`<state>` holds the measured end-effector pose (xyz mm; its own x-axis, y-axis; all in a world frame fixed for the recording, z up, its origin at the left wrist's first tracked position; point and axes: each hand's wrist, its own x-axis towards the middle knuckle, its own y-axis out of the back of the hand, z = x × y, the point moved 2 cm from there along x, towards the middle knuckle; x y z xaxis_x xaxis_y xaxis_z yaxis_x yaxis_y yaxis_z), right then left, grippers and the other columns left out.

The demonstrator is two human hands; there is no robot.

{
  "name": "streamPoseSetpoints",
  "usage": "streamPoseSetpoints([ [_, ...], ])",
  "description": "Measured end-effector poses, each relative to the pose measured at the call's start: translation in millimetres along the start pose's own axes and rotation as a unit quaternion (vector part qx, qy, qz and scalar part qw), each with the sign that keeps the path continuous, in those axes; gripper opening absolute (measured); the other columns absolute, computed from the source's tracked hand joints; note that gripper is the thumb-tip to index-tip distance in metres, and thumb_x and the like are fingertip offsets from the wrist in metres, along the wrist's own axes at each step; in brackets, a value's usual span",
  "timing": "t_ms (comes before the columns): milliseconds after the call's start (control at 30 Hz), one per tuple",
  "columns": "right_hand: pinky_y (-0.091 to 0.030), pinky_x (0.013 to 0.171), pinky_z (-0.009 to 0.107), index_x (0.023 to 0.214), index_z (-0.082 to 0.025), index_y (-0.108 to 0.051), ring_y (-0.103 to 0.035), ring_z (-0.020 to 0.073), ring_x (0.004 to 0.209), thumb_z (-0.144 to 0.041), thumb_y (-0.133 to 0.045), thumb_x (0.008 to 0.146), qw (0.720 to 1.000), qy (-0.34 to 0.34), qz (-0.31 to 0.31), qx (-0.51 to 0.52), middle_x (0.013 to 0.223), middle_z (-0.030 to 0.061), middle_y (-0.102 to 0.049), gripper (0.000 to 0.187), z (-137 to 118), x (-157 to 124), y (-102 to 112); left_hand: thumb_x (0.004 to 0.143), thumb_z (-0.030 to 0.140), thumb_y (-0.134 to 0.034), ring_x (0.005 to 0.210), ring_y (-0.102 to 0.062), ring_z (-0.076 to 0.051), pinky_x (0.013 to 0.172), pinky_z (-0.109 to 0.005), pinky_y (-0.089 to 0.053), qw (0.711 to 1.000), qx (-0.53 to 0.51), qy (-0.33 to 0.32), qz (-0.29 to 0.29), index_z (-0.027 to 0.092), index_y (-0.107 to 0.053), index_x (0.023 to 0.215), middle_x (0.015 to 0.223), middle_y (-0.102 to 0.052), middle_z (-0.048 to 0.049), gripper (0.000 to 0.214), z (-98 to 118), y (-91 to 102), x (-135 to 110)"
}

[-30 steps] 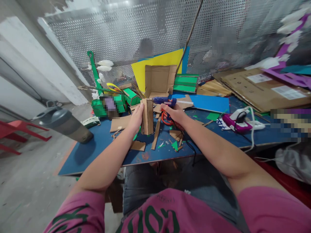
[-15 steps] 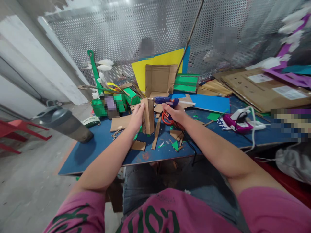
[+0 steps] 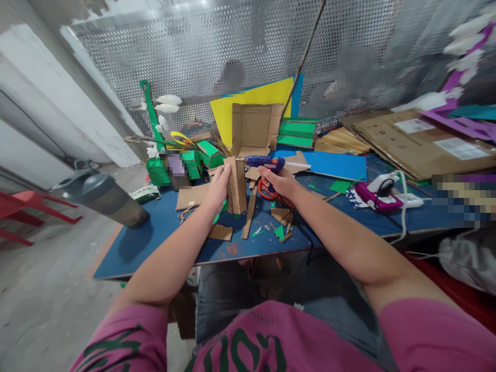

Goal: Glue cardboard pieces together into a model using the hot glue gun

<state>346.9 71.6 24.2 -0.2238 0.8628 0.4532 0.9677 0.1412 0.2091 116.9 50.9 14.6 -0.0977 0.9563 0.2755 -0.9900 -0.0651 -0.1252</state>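
Observation:
My left hand (image 3: pixel 219 182) is closed on a folded cardboard piece (image 3: pixel 236 188), gripping its left side with the thumb near the top. The piece stands roughly upright over the table. In my right hand (image 3: pixel 282 182) is a blue hot glue gun (image 3: pixel 267 163), with a white glue stick (image 3: pixel 298 165) poking out of its back. The gun's nozzle points left, at the upper edge of the cardboard piece; whether it touches is too small to tell. Something orange (image 3: pixel 266 190) shows below the gun, beside my right fingers.
Cardboard strips and green scraps litter the blue table (image 3: pixel 163 243). An open cardboard box (image 3: pixel 256 126) stands behind my hands. A grey shaker bottle (image 3: pixel 112 199) is at left; a pink power strip (image 3: pixel 383 199) with cables lies right. Flattened cardboard (image 3: pixel 411 150) is stacked at back right.
The glue gun's nozzle has dipped very slightly at the cardboard's top edge. Otherwise both hands and the cardboard piece stay where they were.

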Motion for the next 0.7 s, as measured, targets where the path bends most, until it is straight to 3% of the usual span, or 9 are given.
streamPoseSetpoints([
  [167, -0.048, 0.078, 0.034, 0.096, -0.022, -0.08, -0.063, 0.0217, 0.083, -0.074, -0.073, 0.092, 1.0, 0.002, -0.001, -0.019, 0.085, 0.0017, -0.071, 0.053, -1, -1, 1, 0.089, 0.083, -0.074, 0.131, -0.07, -0.033, 0.112, -0.043, -0.056, 1.0, 0.0, 0.008, 0.011, 0.027, -0.075, 0.111, 0.116, -0.081, -0.0042, 0.061, 1, 0.1, 0],
  [467, -0.049, 0.071, 0.034, 0.092, -0.021, -0.08, -0.056, 0.0191, 0.072, -0.075, -0.072, 0.093, 0.998, -0.002, -0.025, -0.053, 0.072, 0.0, -0.064, 0.055, -3, -4, 2, 0.093, 0.079, -0.073, 0.133, -0.071, -0.033, 0.115, -0.045, -0.055, 0.999, -0.034, 0.016, 0.004, 0.025, -0.076, 0.116, 0.128, -0.082, -0.0066, 0.059, -3, 0.7, 1],
  [700, -0.058, 0.072, 0.036, 0.095, -0.019, -0.082, -0.067, 0.0242, 0.075, -0.082, -0.073, 0.089, 0.999, -0.017, -0.034, -0.01, 0.07, 0.0035, -0.07, 0.063, -12, -7, -3, 0.094, 0.077, -0.072, 0.14, -0.068, -0.034, 0.123, -0.049, -0.051, 0.997, -0.073, 0.013, -0.014, 0.024, -0.073, 0.129, 0.141, -0.079, -0.0095, 0.064, -5, 0.9, 4],
])
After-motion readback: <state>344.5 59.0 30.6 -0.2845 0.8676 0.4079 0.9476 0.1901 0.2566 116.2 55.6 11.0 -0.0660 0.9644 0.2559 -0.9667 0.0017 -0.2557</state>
